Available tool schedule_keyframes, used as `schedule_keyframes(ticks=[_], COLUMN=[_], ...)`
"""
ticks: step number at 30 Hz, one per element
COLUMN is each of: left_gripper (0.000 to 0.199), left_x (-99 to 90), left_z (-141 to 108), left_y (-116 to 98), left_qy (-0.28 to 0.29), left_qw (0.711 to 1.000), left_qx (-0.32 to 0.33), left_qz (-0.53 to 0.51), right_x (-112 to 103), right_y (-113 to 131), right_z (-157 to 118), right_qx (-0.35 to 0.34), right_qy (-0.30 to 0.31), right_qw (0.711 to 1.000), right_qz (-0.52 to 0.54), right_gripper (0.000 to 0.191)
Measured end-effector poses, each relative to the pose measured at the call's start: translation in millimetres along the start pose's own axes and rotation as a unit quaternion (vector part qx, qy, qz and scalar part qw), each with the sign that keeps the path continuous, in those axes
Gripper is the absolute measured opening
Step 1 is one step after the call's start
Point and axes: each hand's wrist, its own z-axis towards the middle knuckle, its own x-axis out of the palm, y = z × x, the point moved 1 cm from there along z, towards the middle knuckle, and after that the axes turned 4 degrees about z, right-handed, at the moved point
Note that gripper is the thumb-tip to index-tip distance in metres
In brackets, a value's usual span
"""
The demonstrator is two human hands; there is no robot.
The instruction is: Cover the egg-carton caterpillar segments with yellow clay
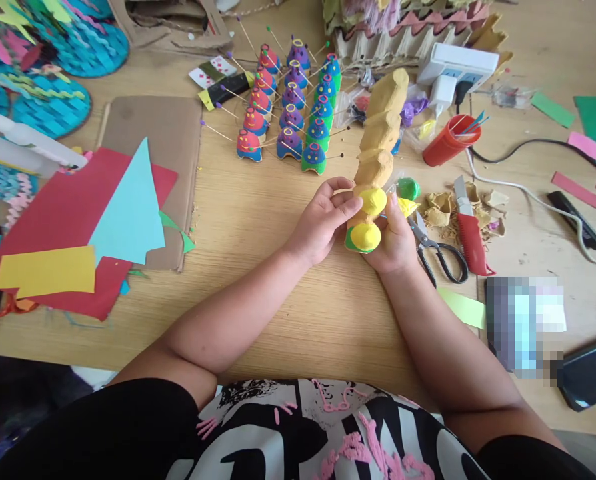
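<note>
Left grip (323,223) closed, thumb and fingers pinching the near left side of the bumpy yellow strip (377,167); right grip (395,237) closed on its right side, fingers partly hidden; strip held over the worktop (243,220), near end brighter yellow; scissors (428,244) just right of right grip, red-handled knife (471,240) beyond; three painted bump rows (291,117) farther off, to the left

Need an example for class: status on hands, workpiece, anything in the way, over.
Left hand and right hand both holding the bumpy strip. Nearest two bumps bright yellow, others tan. Scissors close beside right hand.
</note>
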Motion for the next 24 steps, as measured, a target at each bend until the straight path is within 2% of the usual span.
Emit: schedule_keyframes(ticks=[3, 6, 10, 18, 24], left_gripper=[0.075, 0.078, 0.08, 0.083, 0.08], left_x=[0.9, 1.6, 0.7, -1.6, 4.0], left_z=[-0.1, 0.6, 1.9, 5.3, 0.4], left_y=[-0.5, -0.8, 0.9, 4.5, 1.2], left_qy=[0.02, 0.027, 0.023, 0.003, -0.011], left_qw=[0.999, 0.998, 0.996, 0.987, 0.992], left_qx=[0.022, 0.031, 0.045, 0.094, 0.084], left_qz=[0.019, 0.038, 0.071, 0.128, 0.093], right_x=[-0.4, -0.5, -0.3, 5.2, 7.8], right_y=[-0.7, -1.9, -2.4, -0.6, -0.7], right_z=[2.5, 3.8, 3.3, 0.3, -0.8], right_qx=[-0.02, -0.004, 0.011, -0.007, -0.005], right_qy=[-0.008, -0.012, -0.001, -0.01, -0.021], right_qw=[1.0, 1.0, 1.0, 1.0, 1.0], right_qz=[0.0, 0.007, 0.006, -0.025, -0.023], right_gripper=[0.053, 0.046, 0.042, 0.051, 0.052])
